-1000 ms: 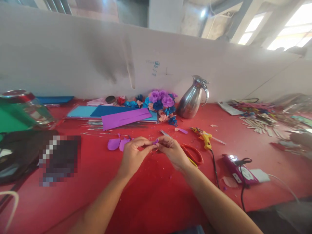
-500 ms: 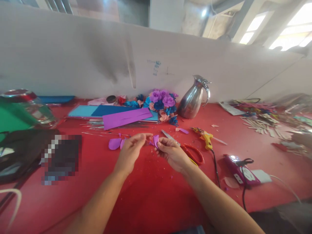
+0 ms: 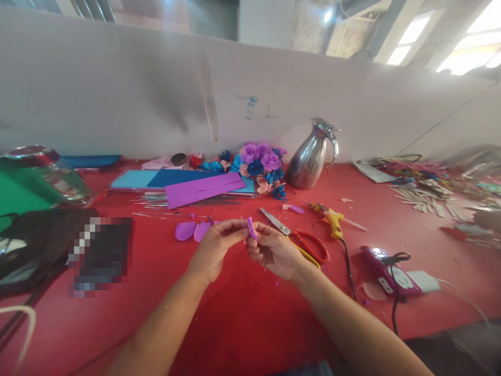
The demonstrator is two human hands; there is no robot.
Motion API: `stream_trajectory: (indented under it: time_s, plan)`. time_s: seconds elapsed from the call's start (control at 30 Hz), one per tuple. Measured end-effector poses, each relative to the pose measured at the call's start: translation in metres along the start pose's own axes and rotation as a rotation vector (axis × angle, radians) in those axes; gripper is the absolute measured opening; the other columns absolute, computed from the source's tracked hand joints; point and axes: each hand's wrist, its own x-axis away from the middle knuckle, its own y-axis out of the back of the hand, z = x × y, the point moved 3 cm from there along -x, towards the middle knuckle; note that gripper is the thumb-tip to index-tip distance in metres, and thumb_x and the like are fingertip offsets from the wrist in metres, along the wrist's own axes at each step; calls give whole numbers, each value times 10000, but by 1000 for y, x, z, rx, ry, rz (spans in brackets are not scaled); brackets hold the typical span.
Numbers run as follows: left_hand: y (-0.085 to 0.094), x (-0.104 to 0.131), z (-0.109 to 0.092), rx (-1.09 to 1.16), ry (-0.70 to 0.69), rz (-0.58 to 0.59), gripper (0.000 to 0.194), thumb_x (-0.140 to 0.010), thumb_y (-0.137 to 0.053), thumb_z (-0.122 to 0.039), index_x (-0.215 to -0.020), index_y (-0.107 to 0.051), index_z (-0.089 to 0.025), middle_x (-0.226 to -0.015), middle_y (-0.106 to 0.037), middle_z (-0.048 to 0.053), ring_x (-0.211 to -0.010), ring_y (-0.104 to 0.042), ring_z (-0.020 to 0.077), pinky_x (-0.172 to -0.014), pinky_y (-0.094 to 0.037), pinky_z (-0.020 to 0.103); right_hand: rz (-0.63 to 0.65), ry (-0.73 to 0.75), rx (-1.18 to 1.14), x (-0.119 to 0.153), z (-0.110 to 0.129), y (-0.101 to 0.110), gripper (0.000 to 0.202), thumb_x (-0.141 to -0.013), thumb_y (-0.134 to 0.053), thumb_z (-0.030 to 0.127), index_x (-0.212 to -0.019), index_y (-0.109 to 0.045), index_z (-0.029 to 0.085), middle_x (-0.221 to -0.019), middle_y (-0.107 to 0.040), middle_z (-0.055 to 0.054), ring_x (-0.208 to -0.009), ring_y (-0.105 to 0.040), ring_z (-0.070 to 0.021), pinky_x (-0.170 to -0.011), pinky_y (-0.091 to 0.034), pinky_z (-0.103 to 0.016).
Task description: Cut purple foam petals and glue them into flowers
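A small folded piece of purple paper (image 3: pixel 251 228) is pinched in my right hand (image 3: pixel 274 249). My left hand (image 3: pixel 218 245) reaches it from the other side, its thumb and fingertips closed on the paper's left edge. Cut purple petals (image 3: pixel 185 231) lie on the red table beyond my left hand. Just right of my right hand are scissors with red and yellow handles (image 3: pixel 313 245), their blades apart. Farther right lies a yellow glue gun (image 3: pixel 333 225) with a black cord.
Purple, pink and blue paper flowers (image 3: pixel 260 162) stand behind, beside a steel jug (image 3: pixel 312 156). Paper sheets (image 3: pixel 203 189) lie back left, a jar (image 3: pixel 58 175) at far left. A magenta power box (image 3: pixel 391 274) with cables and loose sticks (image 3: pixel 425 198) are on the right.
My left hand has moved right and its fingertips now meet the purple piece. The piece has turned more upright and narrow between my hands.
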Motion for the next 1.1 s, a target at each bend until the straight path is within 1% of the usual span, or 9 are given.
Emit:
stream_trajectory:
  time_s: [0.1, 0.17, 0.27, 0.3, 0.37, 0.5, 0.73, 0.9, 1.1]
  plan:
    - [0, 0, 0, 54, -3, 28, 109, -659, -740, -217, -738, -685, -167, -710, -673, 9, -707, -583, 139, -748, -436, 281, -32, 28, 116, 2, 2, -1, 277, -638, -769, 282, -753, -534, 189, -607, -576, 31, -515, -483, -76, -489, -350, -188]
    - [1, 0, 0, 75, -4, 34, 114, -659, -741, -219, -730, -668, -169, -724, -656, 2, -698, -567, 130, -733, -433, 275, -102, 136, 281, 5, 8, -2, 267, -646, -759, 324, -733, -547, 188, -634, -581, 23, -554, -501, -90, -532, -379, -208]
    - [3, 0, 1, 64, -5, -7, 150, -629, -766, -215, -706, -645, -171, -724, -625, -15, -712, -546, 112, -719, -418, 244, -197, 371, 575, 10, 21, -5, 211, -688, -721, 340, -732, -585, 185, -666, -569, 19, -619, -503, -106, -595, -394, -229]
    - [4, 0, 1, 57, 1, -14, 163, -618, -773, -216, -696, -637, -171, -711, -613, -22, -704, -539, 105, -709, -414, 235, -200, 416, 641, 11, 24, -7, 193, -706, -705, 341, -744, -598, 184, -679, -571, 15, -636, -505, -110, -609, -395, -234]
    - [4, -1, 2, 50, 18, -11, 181, -607, -783, -224, -685, -628, -170, -682, -595, -30, -672, -524, 93, -684, -409, 225, -171, 431, 703, 12, 26, -9, 176, -728, -679, 343, -761, -615, 182, -696, -588, 5, -655, -515, -119, -623, -402, -244]
    - [3, -2, 6, 101, 61, -1, 198, -603, -791, -235, -700, -633, -167, -676, -594, -30, -647, -529, 85, -666, -422, 221, -159, 396, 676, 10, 24, -6, 164, -710, -688, 331, -711, -628, 179, -672, -611, 4, -625, -522, -117, -617, -416, -253]
    - [-1, -6, 19, 338, 186, 153, 206, -601, -801, -192, -738, -652, -158, -684, -640, -6, -645, -592, 114, -688, -481, 261, -158, 302, 485, 9, 20, -3, 173, -658, -738, 323, -675, -671, 164, -599, -621, 8, -557, -536, -100, -604, -441, -250]
    - [-2, -8, 25, 393, 214, 226, 252, -575, -817, -176, -770, -662, -141, -676, -652, 8, -645, -610, 133, -719, -503, 296, -158, 294, 452, 9, 20, -5, 197, -658, -725, 345, -644, -671, 157, -564, -623, 3, -516, -547, -98, -573, -459, -248]
    - [-2, -9, 26, 386, 199, 200, 215, -580, -814, -171, -711, -648, -139, -642, -626, -2, -629, -602, 125, -737, -504, 302, -156, 346, 510, 11, 22, -8, 200, -660, -725, 342, -648, -641, 161, -568, -610, 16, -529, -543, -94, -559, -461, -234]
